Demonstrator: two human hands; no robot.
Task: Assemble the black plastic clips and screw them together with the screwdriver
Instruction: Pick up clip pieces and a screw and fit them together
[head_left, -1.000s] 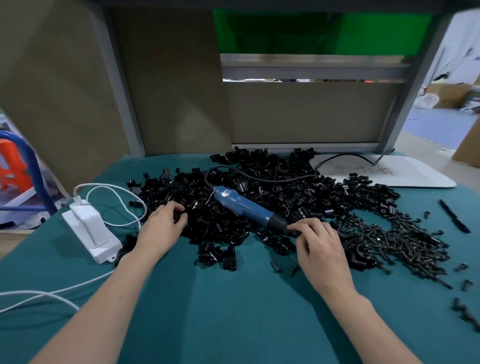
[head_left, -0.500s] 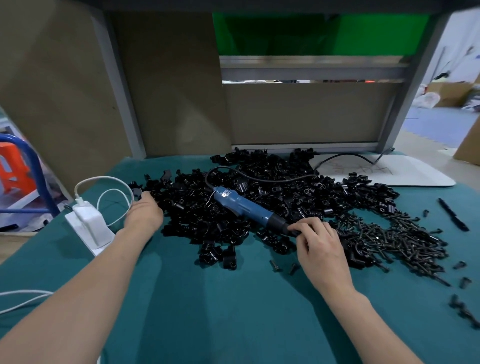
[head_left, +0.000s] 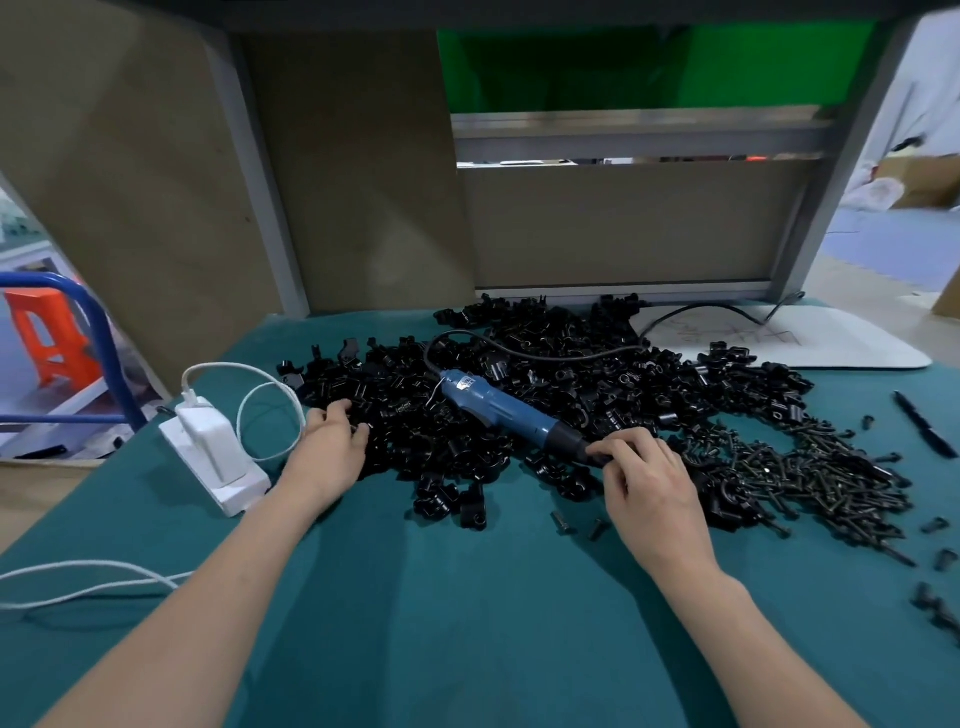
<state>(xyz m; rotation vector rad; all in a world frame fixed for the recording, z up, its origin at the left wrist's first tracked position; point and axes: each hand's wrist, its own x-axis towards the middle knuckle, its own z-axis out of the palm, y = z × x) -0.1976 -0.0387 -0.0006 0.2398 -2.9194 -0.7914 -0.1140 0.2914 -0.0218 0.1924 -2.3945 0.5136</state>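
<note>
Here, a glossy heap of black plastic clips (head_left: 561, 395) sprawls on the teal felt surface (head_left: 467, 597). Atop it lies the blue cylindrical screwdriver (head_left: 498, 410); the right hand (head_left: 649, 493) pinches its black tip. At the heap's left edge, the left hand (head_left: 332, 447) rests with fingers loosely spread.

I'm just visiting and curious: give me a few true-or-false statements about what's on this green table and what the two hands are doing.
1. The blue electric screwdriver lies on the heap of black plastic clips. True.
2. The right hand touches the screwdriver's black tip end. True.
3. The left hand holds the white power adapter. False: it rests at the clip heap's left edge, apart from the adapter.
4. The dark metal screws are piled left of the clips. False: they lie to the right.
5. The screwdriver is cordless. False: a black cable leaves its rear.
</note>
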